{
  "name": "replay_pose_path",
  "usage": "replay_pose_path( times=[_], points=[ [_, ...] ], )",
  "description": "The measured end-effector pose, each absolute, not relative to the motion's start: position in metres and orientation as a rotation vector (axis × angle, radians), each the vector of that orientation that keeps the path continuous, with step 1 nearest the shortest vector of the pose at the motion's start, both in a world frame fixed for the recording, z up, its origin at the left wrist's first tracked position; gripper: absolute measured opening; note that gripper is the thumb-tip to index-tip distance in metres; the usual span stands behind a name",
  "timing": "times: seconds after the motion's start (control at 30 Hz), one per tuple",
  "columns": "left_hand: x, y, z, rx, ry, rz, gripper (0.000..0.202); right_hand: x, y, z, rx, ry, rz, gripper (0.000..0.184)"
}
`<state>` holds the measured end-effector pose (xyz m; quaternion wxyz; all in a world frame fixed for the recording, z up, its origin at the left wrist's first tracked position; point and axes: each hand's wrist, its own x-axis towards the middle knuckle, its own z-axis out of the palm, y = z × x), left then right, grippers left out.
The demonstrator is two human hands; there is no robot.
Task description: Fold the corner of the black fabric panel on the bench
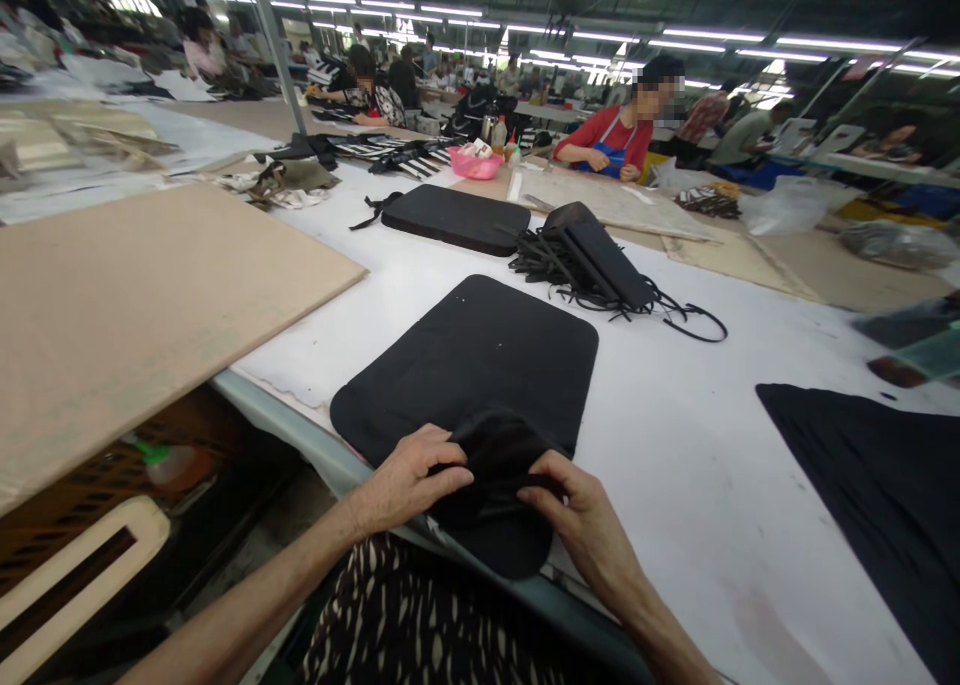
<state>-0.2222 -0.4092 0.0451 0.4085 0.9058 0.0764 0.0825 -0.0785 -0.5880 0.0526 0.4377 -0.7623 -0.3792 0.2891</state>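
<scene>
A black fabric panel [480, 355] with rounded corners lies on the white-covered table, its near end hanging over the front edge. My left hand [424, 475] is closed on the panel's near part, thumb and fingers pinching a fold. To its right, my right hand [574, 500] pinches the same black material between thumb and fingers, where a narrow strip or folded edge shows. The cloth bunches up between both hands. Exactly which layers each hand holds is hidden by the dark folds.
Beyond the panel lie a stack of black panels [454, 215] and a bundle of black straps [600, 260]. A tan board [157, 305] covers the left side. Black cloth [877, 495] lies at right. A pink basket [476, 165] and a person in red [637, 130] are farther back.
</scene>
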Motion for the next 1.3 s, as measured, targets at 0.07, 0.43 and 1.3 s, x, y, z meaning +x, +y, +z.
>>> replay_pose_path(
  times=[0.07, 0.43, 1.3],
  points=[
    [-0.223, -0.409, 0.045, 2.283, 0.194, 0.199, 0.022, -0.08, -0.586, 0.051, -1.896, -0.933, 0.715, 0.004],
    [-0.222, -0.408, 0.043, 2.308, 0.175, 0.177, 0.025, -0.08, -0.584, 0.043, -1.992, -0.983, 0.569, 0.01],
    [-0.22, -0.408, 0.041, 2.28, 0.212, 0.207, 0.034, -0.07, -0.6, 0.044, -2.049, -1.507, -0.061, 0.02]
  ],
)
